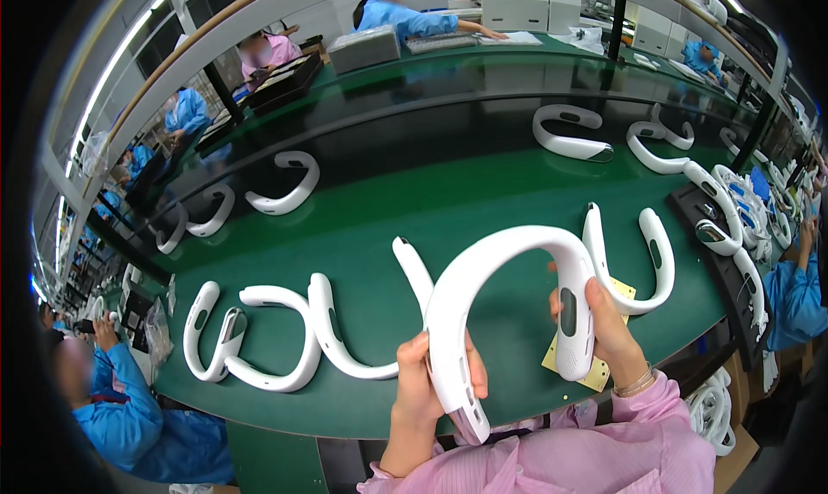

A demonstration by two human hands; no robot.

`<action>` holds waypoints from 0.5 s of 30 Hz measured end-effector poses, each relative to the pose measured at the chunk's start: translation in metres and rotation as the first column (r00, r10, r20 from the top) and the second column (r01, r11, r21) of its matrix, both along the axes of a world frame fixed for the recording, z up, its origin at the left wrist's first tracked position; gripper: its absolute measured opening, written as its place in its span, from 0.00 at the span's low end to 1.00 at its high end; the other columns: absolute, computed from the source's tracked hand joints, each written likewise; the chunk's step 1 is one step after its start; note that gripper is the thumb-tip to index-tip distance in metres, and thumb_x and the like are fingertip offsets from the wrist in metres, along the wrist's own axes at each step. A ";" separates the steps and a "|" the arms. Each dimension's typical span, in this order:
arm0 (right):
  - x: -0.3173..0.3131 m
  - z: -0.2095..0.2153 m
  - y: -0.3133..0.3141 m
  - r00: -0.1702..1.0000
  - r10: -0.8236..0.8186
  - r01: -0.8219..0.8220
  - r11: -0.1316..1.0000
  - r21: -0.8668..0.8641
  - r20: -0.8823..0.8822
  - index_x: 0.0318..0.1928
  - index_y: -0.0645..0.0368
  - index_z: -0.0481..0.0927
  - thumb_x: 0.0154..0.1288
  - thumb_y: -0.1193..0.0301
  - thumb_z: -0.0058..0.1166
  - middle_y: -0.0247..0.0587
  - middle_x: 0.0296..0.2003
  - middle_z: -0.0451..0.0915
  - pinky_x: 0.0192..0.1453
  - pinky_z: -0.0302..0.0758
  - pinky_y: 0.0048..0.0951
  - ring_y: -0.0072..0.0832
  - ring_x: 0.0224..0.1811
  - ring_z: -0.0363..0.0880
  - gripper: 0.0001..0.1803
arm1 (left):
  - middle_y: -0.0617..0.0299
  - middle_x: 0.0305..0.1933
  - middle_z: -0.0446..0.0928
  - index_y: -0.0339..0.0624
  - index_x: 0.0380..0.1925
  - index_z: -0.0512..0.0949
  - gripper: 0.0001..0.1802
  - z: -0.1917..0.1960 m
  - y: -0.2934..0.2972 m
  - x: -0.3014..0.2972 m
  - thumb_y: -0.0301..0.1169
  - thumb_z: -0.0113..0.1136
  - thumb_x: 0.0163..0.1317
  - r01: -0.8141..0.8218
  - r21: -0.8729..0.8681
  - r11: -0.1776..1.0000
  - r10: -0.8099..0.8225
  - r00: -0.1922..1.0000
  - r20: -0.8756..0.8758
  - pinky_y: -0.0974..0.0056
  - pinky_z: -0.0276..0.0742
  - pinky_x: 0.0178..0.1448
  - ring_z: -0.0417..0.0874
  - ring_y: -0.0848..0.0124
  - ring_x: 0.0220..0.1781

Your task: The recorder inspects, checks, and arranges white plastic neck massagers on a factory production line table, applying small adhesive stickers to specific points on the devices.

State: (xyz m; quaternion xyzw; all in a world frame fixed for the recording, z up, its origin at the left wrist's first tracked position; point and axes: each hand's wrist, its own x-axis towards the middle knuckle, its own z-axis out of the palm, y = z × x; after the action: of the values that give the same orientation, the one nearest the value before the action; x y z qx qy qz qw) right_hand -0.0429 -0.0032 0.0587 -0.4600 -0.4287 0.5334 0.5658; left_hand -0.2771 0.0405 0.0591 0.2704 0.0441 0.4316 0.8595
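A white U-shaped neck fan (498,246) is held up over the green bench, its curve upward and both ends pointing down. My left hand (416,382) is closed round its left arm, above an end with slots in it. Round the other arm, beside a dark oval inset, my right hand (614,328) is closed too. Partly behind the held fan lies another white neck fan (412,265). A further neck fan (660,261) rests right of my right hand, overlapping a yellow sheet (595,378) with small holes.
Several more neck fans (285,382) lie on the green worktop (336,408) to the left. A dark conveyor belt (414,136) carries others across the far side. At right stands a black tray (733,296) with fans on it. Co-workers in blue sit at left (129,408) and right (793,291).
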 end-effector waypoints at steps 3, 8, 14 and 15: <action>-0.002 0.006 0.001 0.995 -0.011 0.006 0.999 -0.042 -0.100 0.60 0.61 0.61 0.67 0.43 0.35 0.34 0.29 0.74 0.31 0.71 0.18 0.17 0.28 0.72 0.35 | 0.43 0.25 0.75 0.28 0.39 0.68 0.25 0.014 0.001 0.007 0.44 0.37 0.62 -0.100 -0.130 0.987 0.086 0.990 -0.107 0.60 0.75 0.17 0.78 0.57 0.16; -0.007 0.005 0.012 0.972 0.024 -0.052 0.992 -0.114 -0.235 0.60 0.61 0.60 0.68 0.45 0.34 0.38 0.28 0.74 0.33 0.76 0.25 0.23 0.27 0.75 0.33 | 0.45 0.25 0.75 0.28 0.44 0.66 0.22 0.026 0.001 0.013 0.39 0.36 0.63 -0.137 0.014 0.990 0.138 0.987 -0.087 0.63 0.76 0.19 0.79 0.58 0.18; -0.009 -0.014 0.026 0.968 0.041 -0.082 0.984 -0.158 -0.246 0.60 0.60 0.61 0.70 0.46 0.27 0.40 0.33 0.77 0.40 0.79 0.27 0.25 0.33 0.79 0.32 | 0.45 0.25 0.75 0.30 0.45 0.64 0.22 0.061 -0.018 0.032 0.39 0.35 0.61 -0.223 0.183 0.957 0.279 0.877 -0.391 0.63 0.78 0.24 0.80 0.60 0.21; -0.008 -0.017 0.027 0.964 0.050 -0.095 0.982 -0.161 -0.260 0.60 0.60 0.61 0.70 0.46 0.27 0.40 0.33 0.77 0.40 0.78 0.27 0.25 0.33 0.79 0.32 | 0.45 0.25 0.75 0.30 0.46 0.64 0.23 0.063 -0.019 0.034 0.39 0.35 0.60 -0.233 0.187 0.954 0.292 0.862 -0.415 0.63 0.78 0.25 0.80 0.60 0.21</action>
State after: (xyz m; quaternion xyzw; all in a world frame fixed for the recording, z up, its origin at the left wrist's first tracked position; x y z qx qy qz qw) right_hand -0.0513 0.0235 0.0417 -0.4187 -0.3215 0.6434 0.5544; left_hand -0.2432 0.0215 0.1221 0.4073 0.2446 0.4747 0.7409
